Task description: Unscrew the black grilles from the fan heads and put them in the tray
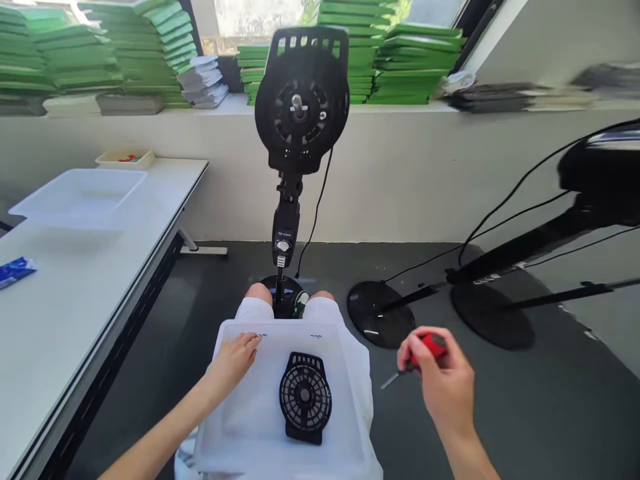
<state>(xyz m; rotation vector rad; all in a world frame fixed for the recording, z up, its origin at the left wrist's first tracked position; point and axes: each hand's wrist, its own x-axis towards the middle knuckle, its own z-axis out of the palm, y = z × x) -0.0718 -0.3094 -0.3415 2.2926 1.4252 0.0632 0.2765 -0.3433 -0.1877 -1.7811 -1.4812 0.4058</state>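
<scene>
On the lap (364,397), white plastic tray (245,417) holds black fan grille (305,399); left hand (233,363) at tray's far-left edge, fingers together, can't tell if gripping; right hand (445,380) clamped on red-handled screwdriver (434,344).

The tray (250,417) looks smooth plastic, the grille (305,395) matt plastic, the screwdriver shaft (391,381) metal.

- Left forearm (165,427) angling inward, left hand (235,360) palm down, fingers loosely bent!
- Over right, right hand (445,383) held out wide, fingers curled in a grip!
</scene>
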